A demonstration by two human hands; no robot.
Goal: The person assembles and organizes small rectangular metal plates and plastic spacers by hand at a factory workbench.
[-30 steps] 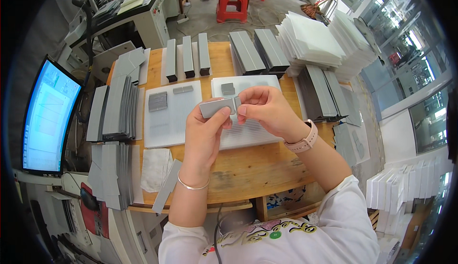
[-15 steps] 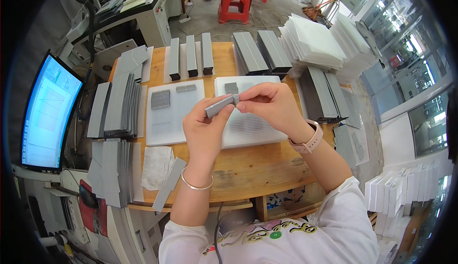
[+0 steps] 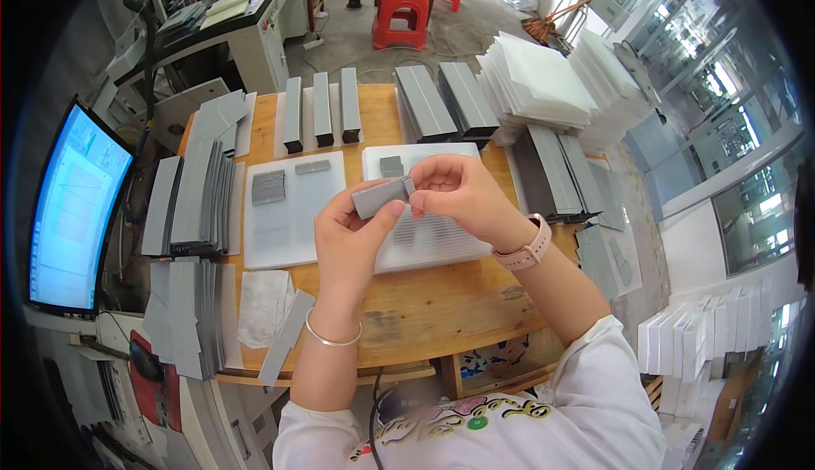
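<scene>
Both hands hold one small grey flat piece (image 3: 379, 196) above the wooden table (image 3: 424, 309). My left hand (image 3: 348, 245) grips its left end from below. My right hand (image 3: 454, 194) pinches its right end between thumb and fingers. Under the hands lies a white ribbed tray (image 3: 424, 245) with a small grey piece (image 3: 390, 165) at its far edge. To the left lies a second white ribbed tray (image 3: 289, 215) carrying grey pieces (image 3: 268, 186).
Rows of grey strips (image 3: 318, 109) and grey stacks (image 3: 446, 101) line the table's far edge. More grey stacks (image 3: 191, 198) stand at the left, white sheet stacks (image 3: 543, 84) at the back right. A monitor (image 3: 72, 207) glows at the left. A red stool (image 3: 403, 11) stands beyond.
The hands have turned the grey piece and drawn it slightly nearer; my right fingers have shifted to its right end.
</scene>
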